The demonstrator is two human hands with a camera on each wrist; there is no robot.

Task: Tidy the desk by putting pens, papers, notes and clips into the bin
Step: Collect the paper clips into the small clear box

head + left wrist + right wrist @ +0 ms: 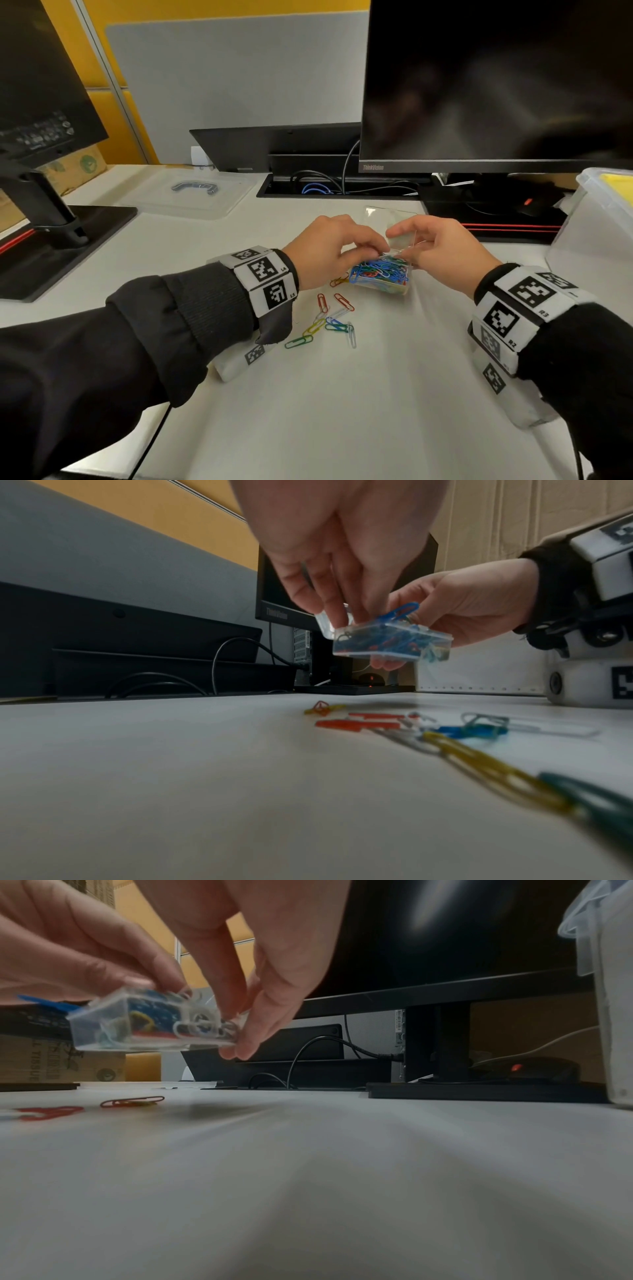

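Note:
A small clear clip box, full of coloured paper clips, is held a little above the white desk by both hands. My left hand pinches its left end from above, fingers curled over the clips. On the right side, my right hand grips the box with fingers under and beside it. The box's clear lid stands open behind the fingers. Several loose clips lie on the desk just under and in front of the box. The right wrist view shows the box lifted off the desk.
A translucent bin with something yellow inside stands at the right edge; its flat lid lies at the back left. A black monitor and its base sit behind, a second monitor stand at left, a cable tray between.

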